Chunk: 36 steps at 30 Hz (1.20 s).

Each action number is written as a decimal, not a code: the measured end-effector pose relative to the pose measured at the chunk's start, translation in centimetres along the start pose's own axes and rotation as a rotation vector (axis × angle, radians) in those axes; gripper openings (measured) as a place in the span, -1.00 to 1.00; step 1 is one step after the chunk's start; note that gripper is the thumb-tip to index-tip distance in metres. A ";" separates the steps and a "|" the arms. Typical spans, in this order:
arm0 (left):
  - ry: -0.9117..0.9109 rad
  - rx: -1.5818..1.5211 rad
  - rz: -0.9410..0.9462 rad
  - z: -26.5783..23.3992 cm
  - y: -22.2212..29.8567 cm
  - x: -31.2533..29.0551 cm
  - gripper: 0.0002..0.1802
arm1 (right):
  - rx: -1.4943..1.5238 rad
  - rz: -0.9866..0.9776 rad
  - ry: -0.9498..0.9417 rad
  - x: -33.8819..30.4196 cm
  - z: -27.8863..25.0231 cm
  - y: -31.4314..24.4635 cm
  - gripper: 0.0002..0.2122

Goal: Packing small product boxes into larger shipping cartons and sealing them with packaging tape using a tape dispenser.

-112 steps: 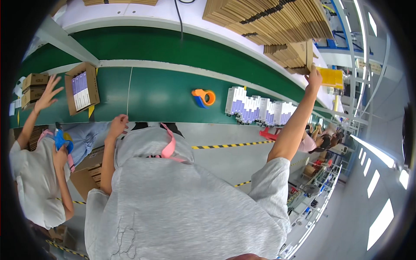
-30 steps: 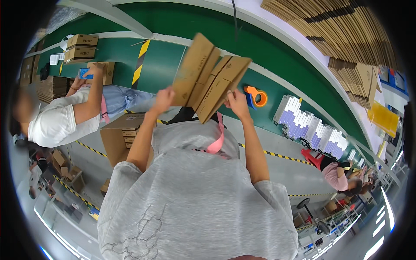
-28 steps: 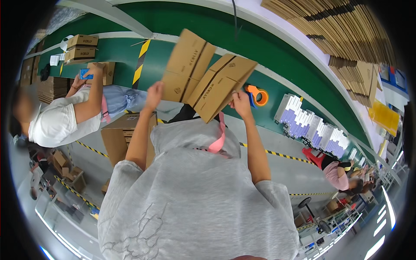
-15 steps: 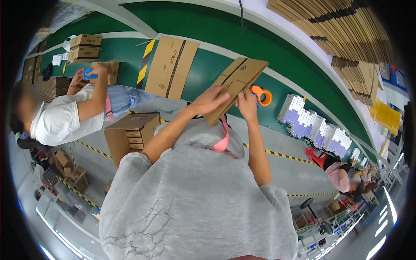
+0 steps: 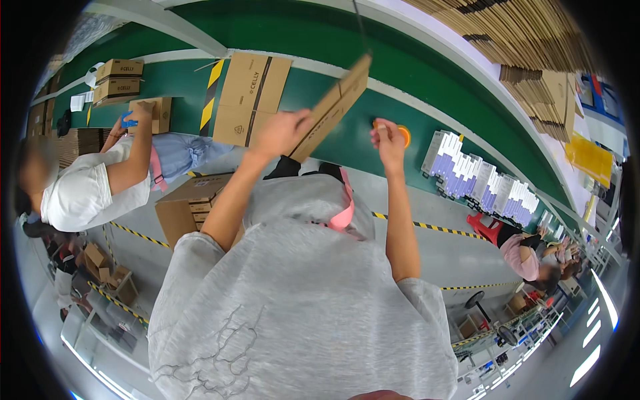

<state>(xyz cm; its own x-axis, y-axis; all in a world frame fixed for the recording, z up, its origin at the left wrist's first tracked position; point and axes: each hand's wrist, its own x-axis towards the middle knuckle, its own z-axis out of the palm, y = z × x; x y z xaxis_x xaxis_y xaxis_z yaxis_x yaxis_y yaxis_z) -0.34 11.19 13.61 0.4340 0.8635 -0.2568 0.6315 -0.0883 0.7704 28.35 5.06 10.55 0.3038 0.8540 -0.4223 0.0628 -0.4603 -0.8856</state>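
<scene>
A folded-flat cardboard box (image 5: 339,107) stands tilted over the near edge of the green workbench, its upper end leaning right. My left hand (image 5: 283,135) grips its left side, with some fingers hidden behind the board. My right hand (image 5: 389,148) is apart from the board, fingers loosely curled and thumb spread away. Directly behind those fingers is an orange tape dispenser (image 5: 405,136) on the bench, partly covered by the hand. I cannot tell whether they touch it. To the left of my left hand, another flat cardboard box (image 5: 248,90) lies on the bench.
Rows of small white and purple boxes (image 5: 460,167) stand on the bench at right. Stacked flat cartons (image 5: 507,33) fill the shelf at upper right. A co-worker (image 5: 100,177) stands at left, near closed cartons (image 5: 119,87). An open carton (image 5: 183,210) holding smaller boxes is below the bench.
My right hand has let go of the cardboard and now hovers by the tape dispenser. My left hand has moved left, and the cardboard has swung more upright, edge toward me.
</scene>
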 end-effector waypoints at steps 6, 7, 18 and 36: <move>-0.090 0.180 0.293 6.1 0.1 -3.3 -0.56 | 0.068 0.188 0.050 2.0 2.5 0.0 -0.73; -0.141 0.064 0.230 6.4 -0.2 -3.4 -0.53 | 0.073 0.189 0.058 1.9 2.4 0.6 -0.73; -0.053 0.051 0.070 5.4 -5.1 -0.9 -0.52 | 0.242 -0.014 -0.004 0.8 -0.3 3.1 -0.81; 0.066 0.754 -0.383 13.8 2.1 1.8 0.06 | -0.716 -0.275 -0.151 -5.8 4.1 4.6 -0.69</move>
<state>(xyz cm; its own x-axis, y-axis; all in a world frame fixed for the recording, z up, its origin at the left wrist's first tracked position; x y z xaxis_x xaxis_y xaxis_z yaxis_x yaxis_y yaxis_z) 10.61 5.77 6.69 0.0789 0.9265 -0.3678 0.9969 -0.0708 0.0355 23.00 -0.99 8.15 0.0590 0.9603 -0.2727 0.7308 -0.2276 -0.6435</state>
